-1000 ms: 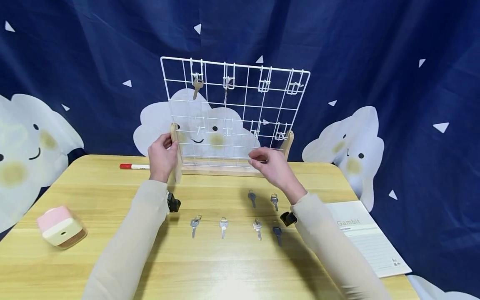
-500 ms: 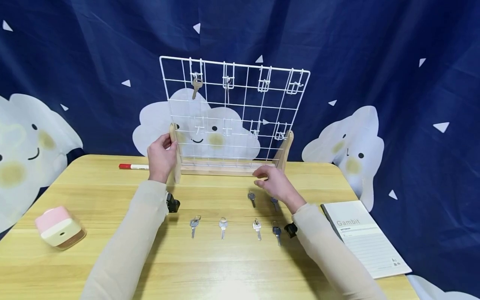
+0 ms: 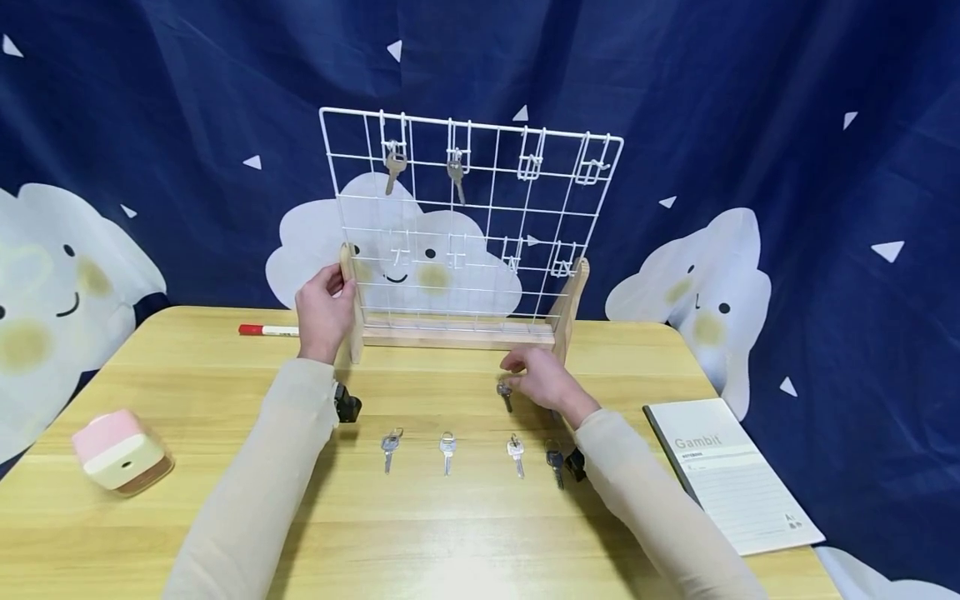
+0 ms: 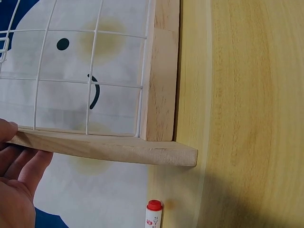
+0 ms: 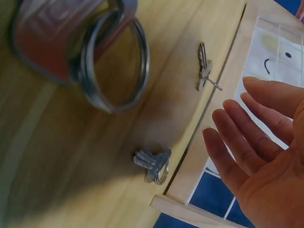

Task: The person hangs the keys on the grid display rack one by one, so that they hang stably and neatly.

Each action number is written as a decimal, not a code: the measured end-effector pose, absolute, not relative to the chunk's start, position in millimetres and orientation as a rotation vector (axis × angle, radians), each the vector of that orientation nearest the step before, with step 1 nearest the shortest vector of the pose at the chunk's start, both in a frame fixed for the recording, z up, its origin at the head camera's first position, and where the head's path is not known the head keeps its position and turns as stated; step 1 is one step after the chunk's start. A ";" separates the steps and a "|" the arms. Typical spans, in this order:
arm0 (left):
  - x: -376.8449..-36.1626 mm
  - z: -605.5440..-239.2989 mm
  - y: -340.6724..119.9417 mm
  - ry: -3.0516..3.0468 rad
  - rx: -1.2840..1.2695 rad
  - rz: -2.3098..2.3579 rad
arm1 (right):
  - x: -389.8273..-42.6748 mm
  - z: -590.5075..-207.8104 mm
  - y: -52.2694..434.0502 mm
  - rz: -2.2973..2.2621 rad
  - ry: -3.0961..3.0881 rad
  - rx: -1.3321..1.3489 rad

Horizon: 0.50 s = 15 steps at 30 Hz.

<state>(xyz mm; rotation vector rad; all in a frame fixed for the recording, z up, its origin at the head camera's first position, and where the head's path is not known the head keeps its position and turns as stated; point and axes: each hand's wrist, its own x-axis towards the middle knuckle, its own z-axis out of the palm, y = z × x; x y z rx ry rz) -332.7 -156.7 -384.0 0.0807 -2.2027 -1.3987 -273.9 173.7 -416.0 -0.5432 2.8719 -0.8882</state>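
My left hand (image 3: pixel 325 315) pinches the left wooden upright (image 4: pixel 118 149) of a white wire grid rack (image 3: pixel 427 120), thumb on one side and fingers on the other. My right hand (image 3: pixel 546 379) hovers low before the rack's right end, fingers loosely bent and holding nothing. Its fingertips overlap a key with a ring (image 3: pixel 505 395) in the head view. A second key (image 5: pixel 154 164) lies near that hand, mostly hidden from the head camera. Two keys, one brownish (image 3: pixel 395 171) and one grey (image 3: pixel 456 169), hang from the upper left hooks.
Several keys form a front row, from a silver key (image 3: pixel 389 450) to a dark key (image 3: pixel 555 465) beside the right wrist camera. A notebook (image 3: pixel 738 475) lies right, a pink and cream box-shaped object (image 3: pixel 122 452) left. A red-capped marker (image 3: pixel 268 330) lies behind my left hand.
My right hand has come down from in front of the grid toward the keys on the table. The key on the second hook has turned to face forward. My left hand stays on the upright.
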 end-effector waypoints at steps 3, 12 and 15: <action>-332.5 -383.8 -157.0 -2.204 0.084 -1.401 | -275.6 -420.3 170.9 -0.890 2.889 -0.557; -331.7 -384.0 -157.6 -2.244 0.104 -1.377 | -282.3 -428.4 166.0 -0.817 2.964 -0.466; -332.5 -384.3 -157.1 -2.241 0.101 -1.373 | -283.9 -430.2 165.7 -0.781 2.972 -0.454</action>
